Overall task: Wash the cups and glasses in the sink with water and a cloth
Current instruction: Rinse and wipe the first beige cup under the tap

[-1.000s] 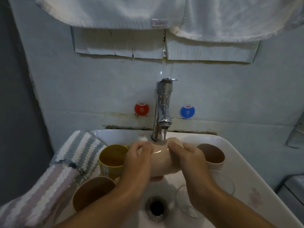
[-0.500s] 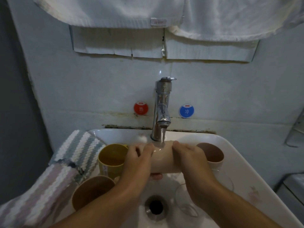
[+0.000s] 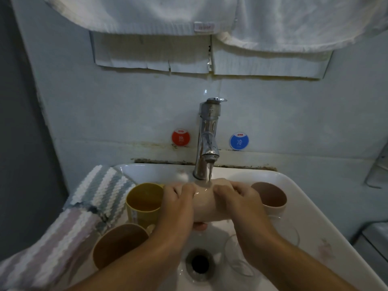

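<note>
I hold a pale pink cup [image 3: 204, 203] on its side under running water from the chrome tap [image 3: 207, 141]. My left hand [image 3: 177, 203] grips its left end, with the thumb showing beneath. My right hand [image 3: 239, 203] grips its right end. A yellow cup [image 3: 142, 201] and a brown cup [image 3: 117, 244] stand at the sink's left. A second pink cup [image 3: 269, 196] stands at the right. A clear glass [image 3: 235, 261] lies by the drain [image 3: 199, 263], and a second glass [image 3: 289, 232] shows behind my right wrist. A striped cloth [image 3: 84, 206] drapes over the sink's left rim.
The white sink [image 3: 315, 217] sits against a tiled wall with a red hot sticker [image 3: 180, 138] and a blue cold sticker [image 3: 239, 141]. White towels [image 3: 189, 15] hang overhead. A grey surface [image 3: 375, 242] lies at the far right.
The pink cup has turned a little between my hands under the stream. My fingers have shifted over its top. The other cups and glasses have not moved.
</note>
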The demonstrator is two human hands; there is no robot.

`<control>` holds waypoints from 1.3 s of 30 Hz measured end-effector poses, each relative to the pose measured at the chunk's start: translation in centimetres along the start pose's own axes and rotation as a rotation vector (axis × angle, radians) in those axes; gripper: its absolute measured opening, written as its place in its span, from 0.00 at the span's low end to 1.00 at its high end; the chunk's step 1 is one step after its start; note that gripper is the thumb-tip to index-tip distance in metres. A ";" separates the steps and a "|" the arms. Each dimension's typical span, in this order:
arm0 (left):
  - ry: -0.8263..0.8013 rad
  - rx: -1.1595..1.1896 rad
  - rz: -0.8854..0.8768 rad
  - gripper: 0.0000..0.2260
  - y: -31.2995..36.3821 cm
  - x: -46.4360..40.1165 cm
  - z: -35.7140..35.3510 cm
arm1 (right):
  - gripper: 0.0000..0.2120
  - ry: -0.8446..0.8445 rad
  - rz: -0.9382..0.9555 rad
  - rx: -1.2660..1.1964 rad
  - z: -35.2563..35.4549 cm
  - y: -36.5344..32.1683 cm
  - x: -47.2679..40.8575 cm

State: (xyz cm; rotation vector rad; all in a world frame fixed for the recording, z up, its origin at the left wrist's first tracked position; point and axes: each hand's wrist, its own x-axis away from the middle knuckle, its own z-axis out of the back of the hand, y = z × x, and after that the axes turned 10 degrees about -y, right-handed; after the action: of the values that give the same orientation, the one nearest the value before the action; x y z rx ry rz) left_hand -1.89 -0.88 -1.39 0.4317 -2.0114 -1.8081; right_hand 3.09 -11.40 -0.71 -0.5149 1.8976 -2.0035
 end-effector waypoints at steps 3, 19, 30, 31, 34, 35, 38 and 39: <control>0.008 -0.007 -0.001 0.13 0.2 0.1 0.1 | 0.11 -0.028 0.018 0.016 0.0 0.0 0.0; 0.003 -0.025 -0.049 0.09 1.0 0.7 0.1 | 0.07 0.035 0.100 0.024 0.0 -0.4 -0.5; 0.012 -0.136 -0.074 0.17 0.8 0.5 0.2 | 0.09 0.010 -0.072 -0.083 0.0 -0.5 -0.5; 0.003 -0.141 -0.062 0.17 0.7 0.5 0.1 | 0.11 0.019 -0.066 -0.090 0.1 -0.4 -0.6; 0.004 -0.141 -0.058 0.15 0.7 0.3 0.0 | 0.11 0.041 -0.039 -0.124 0.5 -0.5 -0.6; -0.007 -0.138 -0.057 0.15 0.8 0.4 -0.1 | 0.11 0.037 -0.035 -0.133 0.6 -0.6 -0.7; -0.037 -0.075 -0.049 0.16 0.8 0.4 -0.1 | 0.08 0.032 -0.052 -0.138 0.7 -1.0 -1.0; -0.030 -0.052 -0.035 0.16 0.9 0.4 0.0 | 0.07 0.024 -0.053 -0.141 0.7 -1.1 -1.0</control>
State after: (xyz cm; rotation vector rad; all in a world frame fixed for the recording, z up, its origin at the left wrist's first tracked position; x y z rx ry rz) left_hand -2.17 -1.00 -0.50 0.4289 -1.9829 -1.8944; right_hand 4.32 -11.52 0.43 -0.5855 2.0710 -1.9255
